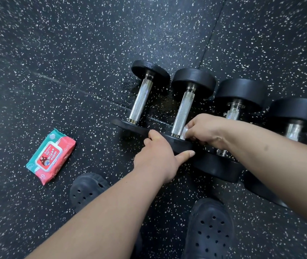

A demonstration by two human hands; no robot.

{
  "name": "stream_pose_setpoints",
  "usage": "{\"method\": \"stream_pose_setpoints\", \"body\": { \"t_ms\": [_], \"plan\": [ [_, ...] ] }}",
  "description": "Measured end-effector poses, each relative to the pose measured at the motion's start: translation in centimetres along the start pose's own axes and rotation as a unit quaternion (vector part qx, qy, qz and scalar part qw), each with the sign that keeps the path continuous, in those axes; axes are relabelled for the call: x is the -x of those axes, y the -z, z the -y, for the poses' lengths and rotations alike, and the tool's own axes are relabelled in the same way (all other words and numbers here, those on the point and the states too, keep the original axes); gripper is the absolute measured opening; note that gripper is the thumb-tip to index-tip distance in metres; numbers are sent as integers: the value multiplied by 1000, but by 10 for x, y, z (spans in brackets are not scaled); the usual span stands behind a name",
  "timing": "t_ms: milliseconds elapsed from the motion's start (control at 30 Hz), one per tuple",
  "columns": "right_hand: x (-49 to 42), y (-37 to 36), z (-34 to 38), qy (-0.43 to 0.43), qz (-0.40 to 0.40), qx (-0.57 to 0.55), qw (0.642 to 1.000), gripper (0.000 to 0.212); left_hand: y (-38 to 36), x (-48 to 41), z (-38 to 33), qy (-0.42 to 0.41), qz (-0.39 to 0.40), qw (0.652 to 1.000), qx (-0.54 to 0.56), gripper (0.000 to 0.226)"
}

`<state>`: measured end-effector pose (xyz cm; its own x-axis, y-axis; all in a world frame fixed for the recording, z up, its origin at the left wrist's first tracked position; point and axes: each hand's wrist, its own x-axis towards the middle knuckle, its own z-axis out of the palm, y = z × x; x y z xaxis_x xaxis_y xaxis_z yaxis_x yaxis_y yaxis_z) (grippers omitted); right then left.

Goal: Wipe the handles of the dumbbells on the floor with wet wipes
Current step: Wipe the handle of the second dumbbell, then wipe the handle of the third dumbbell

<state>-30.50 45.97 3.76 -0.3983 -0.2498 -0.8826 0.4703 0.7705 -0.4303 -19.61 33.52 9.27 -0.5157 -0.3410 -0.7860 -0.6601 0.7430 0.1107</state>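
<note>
A person's left hand (158,157) grips the near plate of the second dumbbell (193,81) from the left, one of a row of four on a speckled rubber floor (74,53). The right hand (207,129) pinches a white wet wipe (184,132) against its knurled handle (183,109). A wipes pack (51,156) lies at left, near two black clogs (87,189).

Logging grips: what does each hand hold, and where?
Left hand grips the second dumbbell by its near head's rim; right hand pinches a wet wipe against its handle.

Black rubber floor (64,43), white speckles throughout, seams (213,32) between mats
</note>
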Motion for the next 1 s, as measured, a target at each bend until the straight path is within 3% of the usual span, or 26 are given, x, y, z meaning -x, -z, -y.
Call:
{"method": "stream_pose_setpoints", "body": {
  "t_ms": [233, 367, 567, 733, 867, 1000],
  "plan": [
    [32, 20, 0, 13, -42, -18, 999, 10, 0, 5, 3, -6, -16, 1000, 26, 111],
    [49, 34, 2, 55, -77, -53, 994, 9, -3, 13, 6, -3, -44, 995, 92, 105],
    [85, 43, -7, 111, -148, -112, 976, 13, 4, 33, 4, -12, -98, 991, 87, 95],
    [124, 48, -32, 133, -232, -143, 953, 11, -1, 62, 4, -63, -170, 981, 68, 83],
    [140, 49, -58, 140, -319, -166, 923, 14, -11, 84, -4, -135, -173, 975, 48, 68],
    [141, 49, -76, 119, -370, -204, 899, 19, -23, 98, -16, -171, -172, 969, 42, 72]
  ]
}}
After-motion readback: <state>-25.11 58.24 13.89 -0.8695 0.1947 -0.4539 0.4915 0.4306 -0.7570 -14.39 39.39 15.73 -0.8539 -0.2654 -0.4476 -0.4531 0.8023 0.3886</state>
